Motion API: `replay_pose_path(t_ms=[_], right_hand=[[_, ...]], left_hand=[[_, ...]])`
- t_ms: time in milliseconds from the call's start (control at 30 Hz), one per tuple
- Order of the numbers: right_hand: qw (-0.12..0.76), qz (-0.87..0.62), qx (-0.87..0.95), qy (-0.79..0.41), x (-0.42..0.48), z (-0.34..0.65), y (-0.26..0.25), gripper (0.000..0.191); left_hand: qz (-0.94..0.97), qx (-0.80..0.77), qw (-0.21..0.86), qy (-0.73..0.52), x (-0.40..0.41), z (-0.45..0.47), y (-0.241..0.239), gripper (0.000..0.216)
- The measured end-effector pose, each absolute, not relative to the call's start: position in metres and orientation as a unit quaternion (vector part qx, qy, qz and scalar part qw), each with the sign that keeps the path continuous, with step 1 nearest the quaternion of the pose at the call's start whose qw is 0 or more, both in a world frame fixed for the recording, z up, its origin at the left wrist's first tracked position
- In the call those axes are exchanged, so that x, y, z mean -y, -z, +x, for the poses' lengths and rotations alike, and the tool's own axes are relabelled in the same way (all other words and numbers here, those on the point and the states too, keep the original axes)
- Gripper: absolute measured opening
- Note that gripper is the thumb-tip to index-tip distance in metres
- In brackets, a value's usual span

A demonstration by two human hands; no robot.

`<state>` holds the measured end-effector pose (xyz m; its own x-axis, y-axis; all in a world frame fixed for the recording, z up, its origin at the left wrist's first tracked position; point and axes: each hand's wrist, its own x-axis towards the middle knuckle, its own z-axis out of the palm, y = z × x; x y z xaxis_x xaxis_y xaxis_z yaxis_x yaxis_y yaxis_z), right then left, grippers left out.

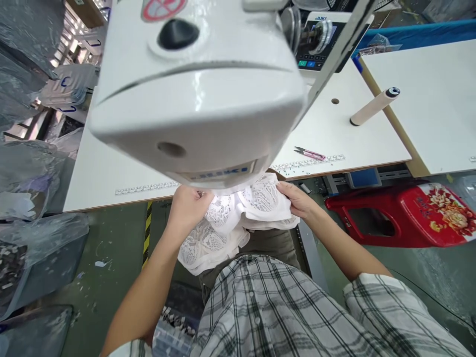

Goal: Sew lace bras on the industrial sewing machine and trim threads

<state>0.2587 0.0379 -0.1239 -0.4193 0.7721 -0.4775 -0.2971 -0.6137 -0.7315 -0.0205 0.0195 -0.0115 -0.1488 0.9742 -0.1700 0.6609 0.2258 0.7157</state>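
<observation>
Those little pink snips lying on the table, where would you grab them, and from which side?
Probably by the pink handle end of the snips, coming from the right. They lie flat with the dark blade tips pointing left, so the handle is the safe, broader part. The table around them looks bare there. Both hands, left and right, are on the lace fabric.

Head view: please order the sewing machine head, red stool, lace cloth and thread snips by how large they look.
1. Sewing machine head, though it is nearest to the camera, which enlarges it.
2. Red stool.
3. Lace cloth, held by the left hand and right hand; partly hidden, so unsure against the stool.
4. Thread snips.
</observation>
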Motion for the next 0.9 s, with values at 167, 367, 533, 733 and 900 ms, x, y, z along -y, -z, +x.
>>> replay_pose_path(t_ms=[167, 367, 533, 733, 900], right_hand=[[0.400, -0.457, 0.290, -0.740, -0.041, 0.269, 0.106, 0.048], [0.396, -0.384, 0.436, -0.711, -0.029, 0.270, 0.059, 0.036], [0.177, -0.163, 0.674, -0.699, -0.006, 0.235, 0.018, 0.034], [0.223, -0.385, 0.721, -0.531, -0.017, 0.213, 0.025, 0.038], [0.238, -0.437, 0.679, -0.540, -0.039, 0.202, 0.040, 0.053]], left_hand=[[0.589, -0.734, 0.238, -0.242, -0.003, -0.034, 0.021, 0.025], [0.717, -0.533, 0.048, -0.448, 0.043, -0.009, 0.013, 0.022], [0.831, -0.426, 0.159, -0.320, 0.059, 0.024, -0.001, 0.042], [0.622, -0.645, 0.364, -0.254, 0.035, 0.005, 0.010, 0.027], [0.526, -0.714, 0.329, -0.326, 0.010, 0.001, 0.020, 0.017]])
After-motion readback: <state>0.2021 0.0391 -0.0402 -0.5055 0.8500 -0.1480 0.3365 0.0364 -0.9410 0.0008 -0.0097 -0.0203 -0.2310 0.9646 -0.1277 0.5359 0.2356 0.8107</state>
